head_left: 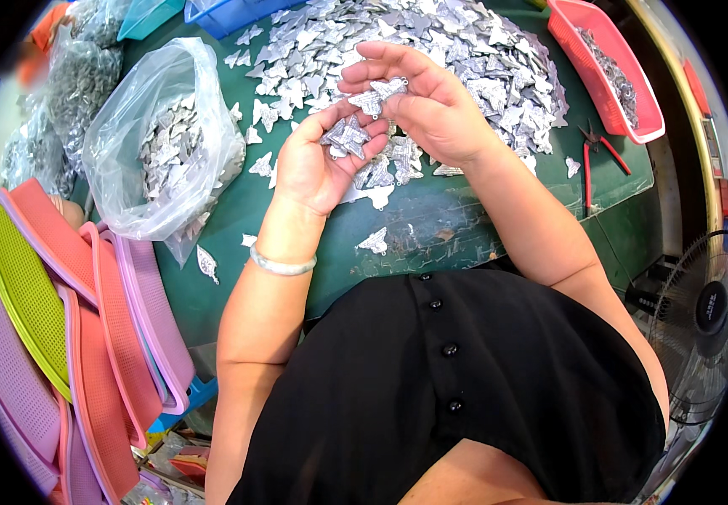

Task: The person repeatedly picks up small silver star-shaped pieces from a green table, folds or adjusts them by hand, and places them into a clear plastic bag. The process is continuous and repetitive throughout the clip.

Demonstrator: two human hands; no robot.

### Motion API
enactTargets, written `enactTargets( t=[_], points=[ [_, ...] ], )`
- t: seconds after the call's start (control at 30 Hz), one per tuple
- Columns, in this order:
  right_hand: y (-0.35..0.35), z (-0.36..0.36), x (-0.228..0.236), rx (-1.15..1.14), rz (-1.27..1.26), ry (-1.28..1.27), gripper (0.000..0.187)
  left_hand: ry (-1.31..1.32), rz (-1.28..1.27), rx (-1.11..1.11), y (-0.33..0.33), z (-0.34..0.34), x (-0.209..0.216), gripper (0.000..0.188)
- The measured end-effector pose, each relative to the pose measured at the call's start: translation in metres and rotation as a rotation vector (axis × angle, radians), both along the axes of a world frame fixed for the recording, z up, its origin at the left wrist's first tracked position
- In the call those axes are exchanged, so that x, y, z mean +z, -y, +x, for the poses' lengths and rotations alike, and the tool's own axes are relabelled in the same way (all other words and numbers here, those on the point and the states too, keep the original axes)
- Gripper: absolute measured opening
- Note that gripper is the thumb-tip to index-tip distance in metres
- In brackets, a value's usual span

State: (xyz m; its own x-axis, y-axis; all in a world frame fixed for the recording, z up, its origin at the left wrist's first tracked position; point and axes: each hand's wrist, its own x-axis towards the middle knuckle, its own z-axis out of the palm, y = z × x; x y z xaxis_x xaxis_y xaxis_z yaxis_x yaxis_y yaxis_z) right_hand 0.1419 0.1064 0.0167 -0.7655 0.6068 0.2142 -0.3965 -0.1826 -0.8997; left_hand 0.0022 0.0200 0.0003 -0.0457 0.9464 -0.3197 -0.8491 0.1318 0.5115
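My left hand [305,172] is cupped palm up, holding several silver-grey butterfly-shaped charms [345,137] with small loops at their tips. Just beside it, my right hand [441,109] pinches one more butterfly charm [367,103] between thumb and fingers, above the left fingertips. A large pile of similar charms [499,63] spreads across the green table behind both hands. A few loose ones lie nearer to me, among them a single charm [374,241] close to the table's front edge.
An open clear plastic bag [107,185] with charms inside stands left of the pile. Red-handled pliers [588,172] and a pink basket [646,126] of metal pieces are at the right. Stacked plastic baskets [120,337] fill the lower left; a fan [709,307] stands lower right.
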Motion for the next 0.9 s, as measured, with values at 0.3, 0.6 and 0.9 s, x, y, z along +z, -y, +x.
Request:
enactTargets(
  t=[0.3,0.6,0.9],
  points=[
    [0.0,0.0,0.003,0.032,-0.041,-0.052,0.053,0.046,0.015,0.021,0.001,-0.001,0.002,0.024],
    [-0.004,0.002,-0.001,0.113,-0.125,-0.079,0.058,0.059,0.001,-0.011,0.001,-0.002,0.001,0.025],
    [-0.011,0.002,-0.008,0.126,-0.154,-0.106,0.059,0.004,-0.023,0.051,0.001,0.001,0.002,0.03]
  ],
)
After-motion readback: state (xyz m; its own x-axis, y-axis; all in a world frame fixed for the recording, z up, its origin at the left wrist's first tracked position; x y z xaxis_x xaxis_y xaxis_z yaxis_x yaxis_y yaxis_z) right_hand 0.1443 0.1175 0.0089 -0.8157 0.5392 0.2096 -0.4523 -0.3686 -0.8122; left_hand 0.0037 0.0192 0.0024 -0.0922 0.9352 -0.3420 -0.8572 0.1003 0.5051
